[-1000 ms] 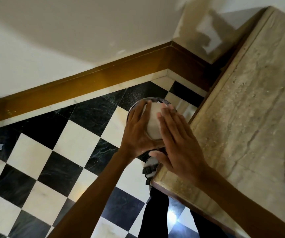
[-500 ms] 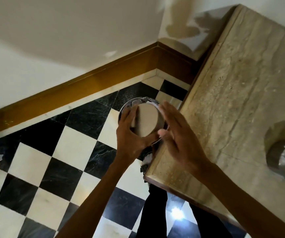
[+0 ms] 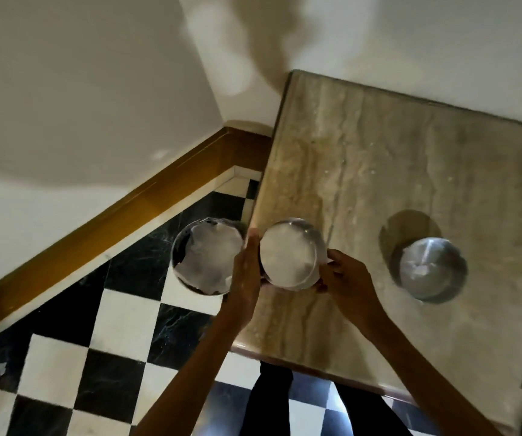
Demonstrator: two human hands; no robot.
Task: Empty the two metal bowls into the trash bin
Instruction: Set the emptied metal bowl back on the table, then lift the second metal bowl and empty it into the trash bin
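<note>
A round trash bin (image 3: 190,243) stands on the checkered floor just left of the table corner, with white crumpled paper inside. One metal bowl (image 3: 288,256) hangs over the table's left edge, its pale round face toward me. I cannot tell whether that face is its inside or its underside. My left hand (image 3: 247,275) presses the bowl's left side and my right hand (image 3: 344,278) grips its right rim. A second metal bowl (image 3: 431,269) sits upright on the table further right, with a small white scrap in it.
The beige stone table (image 3: 395,152) fills the right half and stands against the white wall. A brown skirting board (image 3: 112,215) runs along the floor behind the bin. My dark trouser legs (image 3: 269,404) stand at the table's near edge.
The bowl held upside down over the bin has moved right to the table's edge with both hands. The bin's mouth and the second bowl have come into full view.
</note>
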